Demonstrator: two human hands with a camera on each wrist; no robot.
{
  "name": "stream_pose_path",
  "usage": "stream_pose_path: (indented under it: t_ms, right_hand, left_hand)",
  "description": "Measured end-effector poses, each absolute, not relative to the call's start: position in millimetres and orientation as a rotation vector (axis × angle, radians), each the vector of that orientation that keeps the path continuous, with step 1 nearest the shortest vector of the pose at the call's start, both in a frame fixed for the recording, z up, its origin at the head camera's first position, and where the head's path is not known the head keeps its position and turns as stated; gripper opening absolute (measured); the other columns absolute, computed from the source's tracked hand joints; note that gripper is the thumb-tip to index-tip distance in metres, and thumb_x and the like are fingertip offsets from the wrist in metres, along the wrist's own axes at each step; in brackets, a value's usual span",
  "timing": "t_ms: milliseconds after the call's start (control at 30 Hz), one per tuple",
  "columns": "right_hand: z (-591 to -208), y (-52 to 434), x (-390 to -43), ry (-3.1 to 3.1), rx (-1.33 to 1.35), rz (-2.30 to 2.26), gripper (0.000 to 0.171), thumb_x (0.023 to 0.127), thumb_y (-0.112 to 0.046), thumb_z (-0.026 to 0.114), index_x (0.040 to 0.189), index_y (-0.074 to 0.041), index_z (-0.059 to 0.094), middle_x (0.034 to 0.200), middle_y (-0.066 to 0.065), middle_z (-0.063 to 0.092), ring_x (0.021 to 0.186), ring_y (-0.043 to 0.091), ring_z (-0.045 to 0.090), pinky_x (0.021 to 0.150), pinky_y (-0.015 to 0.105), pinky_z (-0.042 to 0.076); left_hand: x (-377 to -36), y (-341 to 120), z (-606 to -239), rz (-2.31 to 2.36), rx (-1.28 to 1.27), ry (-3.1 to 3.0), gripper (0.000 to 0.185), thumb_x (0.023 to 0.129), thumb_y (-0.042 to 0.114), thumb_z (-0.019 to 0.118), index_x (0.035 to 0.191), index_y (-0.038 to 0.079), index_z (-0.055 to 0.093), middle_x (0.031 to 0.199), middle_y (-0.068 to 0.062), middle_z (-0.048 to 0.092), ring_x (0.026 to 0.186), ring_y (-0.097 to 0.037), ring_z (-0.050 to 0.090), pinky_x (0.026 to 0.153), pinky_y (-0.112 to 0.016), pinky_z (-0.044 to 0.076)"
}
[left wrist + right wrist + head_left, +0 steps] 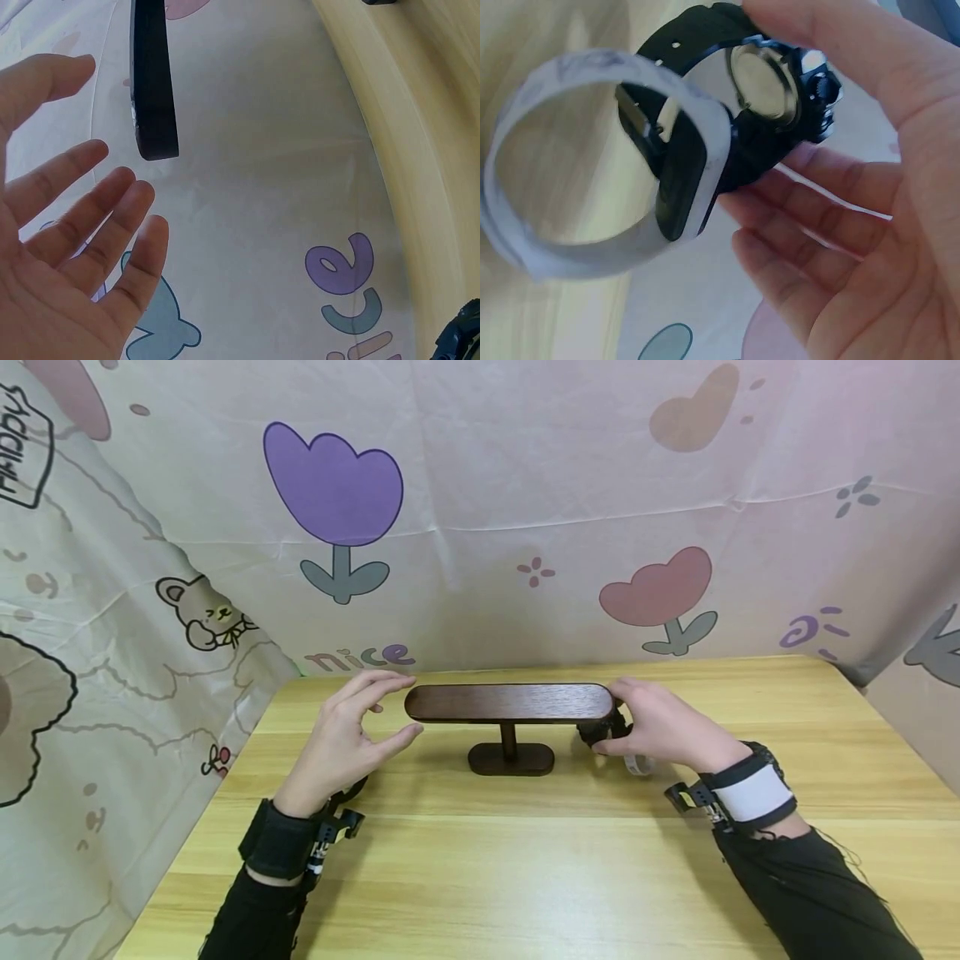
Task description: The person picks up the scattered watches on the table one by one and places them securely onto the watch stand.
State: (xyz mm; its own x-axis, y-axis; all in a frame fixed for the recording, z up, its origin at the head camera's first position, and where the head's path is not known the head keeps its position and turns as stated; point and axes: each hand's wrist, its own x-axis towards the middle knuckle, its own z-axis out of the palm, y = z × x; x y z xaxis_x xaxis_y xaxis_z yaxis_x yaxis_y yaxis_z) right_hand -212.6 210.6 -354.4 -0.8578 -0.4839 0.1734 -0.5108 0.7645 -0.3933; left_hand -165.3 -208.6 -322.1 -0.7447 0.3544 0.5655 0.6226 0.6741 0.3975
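From the head view, the right hand (660,727) grips a black watch (600,731) at the right end of the dark wooden stand (510,703) on the table (525,860). Left wrist view: the left hand (67,255) — fingers spread, holding nothing — hovers just beside the stand's left end. Right wrist view: fingers curl round the watch, a white paper loop (570,172) through its strap.

Watch (600,729) mostly hidden behind right hand (660,727); white band (592,165) blurred.

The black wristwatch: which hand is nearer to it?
Right. The right hand holds the black wristwatch at the right end of the wooden stand; the left hand is open beside the stand's left end.
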Motion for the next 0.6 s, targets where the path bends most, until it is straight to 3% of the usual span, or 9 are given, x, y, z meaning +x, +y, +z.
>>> stream_pose_path:
  t_ms: [367,533,600]
  right_hand:
    - [-344.8,221.7,-212.7,-2.771,0.824,0.753,0.062,0.075,-0.018,0.097,0.128,-0.003,0.069,0.124,0.013,0.073,0.118,0.034,0.07,0.103,0.059,0.058]
    - [-340.6,225.2,-212.0,-2.704,0.825,0.747,0.062,0.075,-0.02,0.098,0.128,-0.006,0.07,0.123,0.011,0.073,0.118,0.034,0.07,0.102,0.058,0.058]
    - [-339.6,226.8,-212.4,-2.682,0.825,0.736,0.062,0.075,-0.022,0.099,0.127,-0.007,0.07,0.122,0.011,0.073,0.116,0.034,0.07,0.101,0.058,0.058]
  left_hand:
    - [-164.8,-208.3,-320.8,-0.821,-0.756,-2.462,0.054,0.087,0.02,0.091,0.137,0.011,0.072,0.136,-0.007,0.07,0.119,-0.025,0.068,0.084,-0.041,0.06]
    - [-165.6,-208.7,-322.2,-0.823,-0.754,-2.467,0.054,0.087,0.019,0.091,0.137,0.011,0.072,0.136,-0.007,0.07,0.119,-0.024,0.068,0.084,-0.044,0.06]
    - [-166.0,-208.8,-322.6,-0.819,-0.755,-2.466,0.054,0.086,0.019,0.091,0.137,0.011,0.072,0.136,-0.007,0.07,0.119,-0.024,0.068,0.084,-0.04,0.06]
